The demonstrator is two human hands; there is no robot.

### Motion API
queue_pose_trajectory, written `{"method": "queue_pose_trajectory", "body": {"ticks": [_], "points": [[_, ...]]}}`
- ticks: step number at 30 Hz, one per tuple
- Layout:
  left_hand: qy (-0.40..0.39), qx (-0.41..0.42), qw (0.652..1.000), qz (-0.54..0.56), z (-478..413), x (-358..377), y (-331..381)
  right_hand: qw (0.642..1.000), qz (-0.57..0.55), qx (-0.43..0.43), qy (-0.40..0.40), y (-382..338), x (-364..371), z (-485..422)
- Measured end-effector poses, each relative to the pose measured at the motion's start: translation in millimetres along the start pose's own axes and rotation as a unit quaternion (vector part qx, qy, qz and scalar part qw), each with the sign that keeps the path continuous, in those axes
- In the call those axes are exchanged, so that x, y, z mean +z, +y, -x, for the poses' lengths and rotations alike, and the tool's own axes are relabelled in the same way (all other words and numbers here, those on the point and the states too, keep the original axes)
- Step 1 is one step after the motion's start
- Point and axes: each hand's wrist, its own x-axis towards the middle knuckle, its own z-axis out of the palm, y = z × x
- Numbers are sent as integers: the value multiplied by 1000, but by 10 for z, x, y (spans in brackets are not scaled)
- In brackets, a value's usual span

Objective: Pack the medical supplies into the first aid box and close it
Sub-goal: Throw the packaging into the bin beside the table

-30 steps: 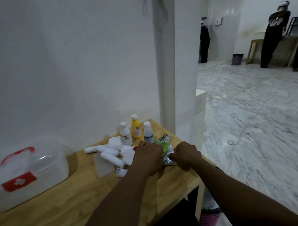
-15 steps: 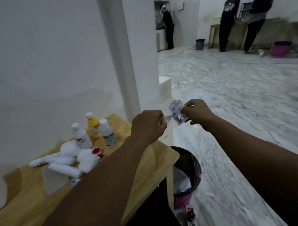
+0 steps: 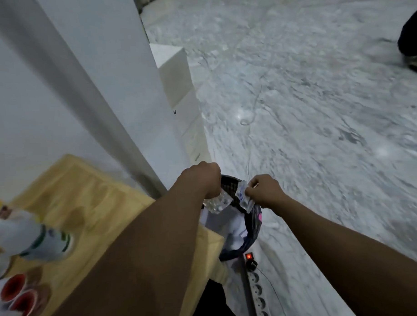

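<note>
Both hands hang over the bin (image 3: 249,229) beside the table (image 3: 90,197), past its right edge. The left hand (image 3: 204,179) is closed on a clear crumpled wrapper (image 3: 217,203); the right hand (image 3: 263,193) pinches a small white and blue packet (image 3: 243,196). The 2 pieces sit just apart, directly above the bin's mouth. The first aid box is out of sight. The remaining supplies, a blurred bottle (image 3: 43,241) among them, lie left of the hands, nearer the left arm, so I judge that hand reaches them first.
</note>
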Motion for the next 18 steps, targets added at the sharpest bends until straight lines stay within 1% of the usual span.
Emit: {"method": "queue_pose_trajectory", "body": {"ticks": [3, 6, 8, 10, 15, 18], "points": [[-71, 3, 997, 1, -246, 43, -16, 999, 34, 12, -21, 50, 201, -207], [-140, 7, 990, -2, -413, 93, 9, 992, 97, 10, -84, 68, 339, -329], [-176, 6, 984, -13, -459, 105, 4, 984, 142, -2, -105, 73, 375, -360], [-173, -2, 985, -16, -453, 87, -10, 981, 162, -10, -107, 60, 354, -366], [-117, -14, 993, 9, -246, -79, 12, 980, 155, -20, -123, -92, 163, -270], [-89, -23, 996, 11, 7, -264, 69, 979, 154, -62, -120, -354, -11, -98]]}}
